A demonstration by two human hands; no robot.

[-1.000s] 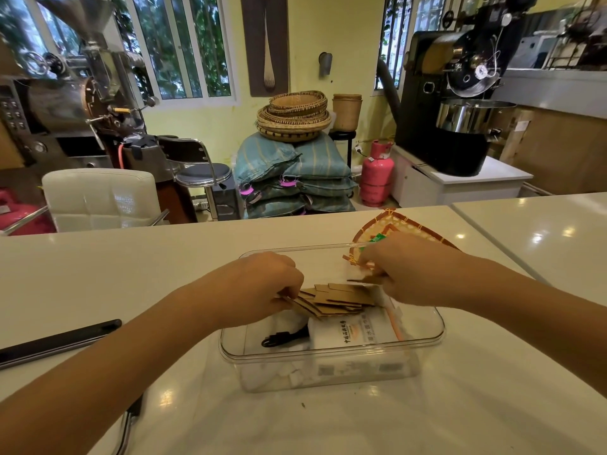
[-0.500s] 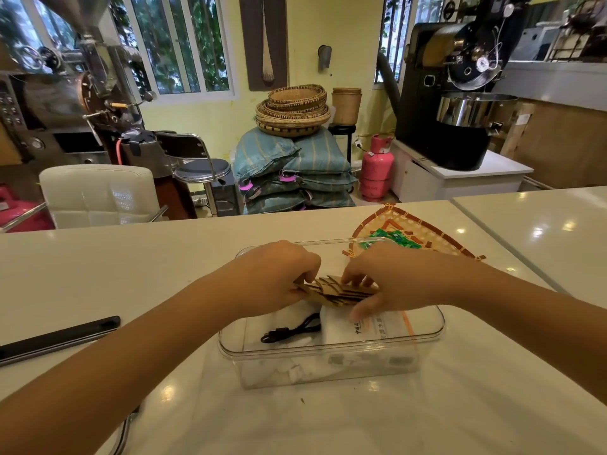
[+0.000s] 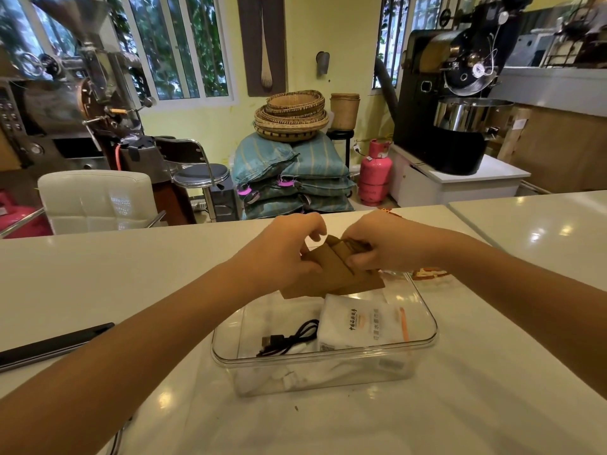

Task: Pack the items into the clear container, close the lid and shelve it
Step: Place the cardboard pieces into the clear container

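A clear plastic container (image 3: 427,339) stands open on the white counter in front of me. Inside lie a white packet with printed text (image 3: 358,323) and a coiled black cable (image 3: 289,339). Above the container's far side, my left hand (image 3: 282,251) and my right hand (image 3: 377,244) both grip a stack of brown paper sleeves (image 3: 328,277), which fans out and tilts down toward me. No lid is in sight.
A woven tray (image 3: 427,273) lies behind the container, mostly hidden by my right arm. A long black object (image 3: 56,344) rests on the counter at the left. The counter's far edge runs just beyond my hands; a seam splits the counter at the right.
Both hands have lifted the brown stack up out of the container and away from me. The packet and cable now lie uncovered.
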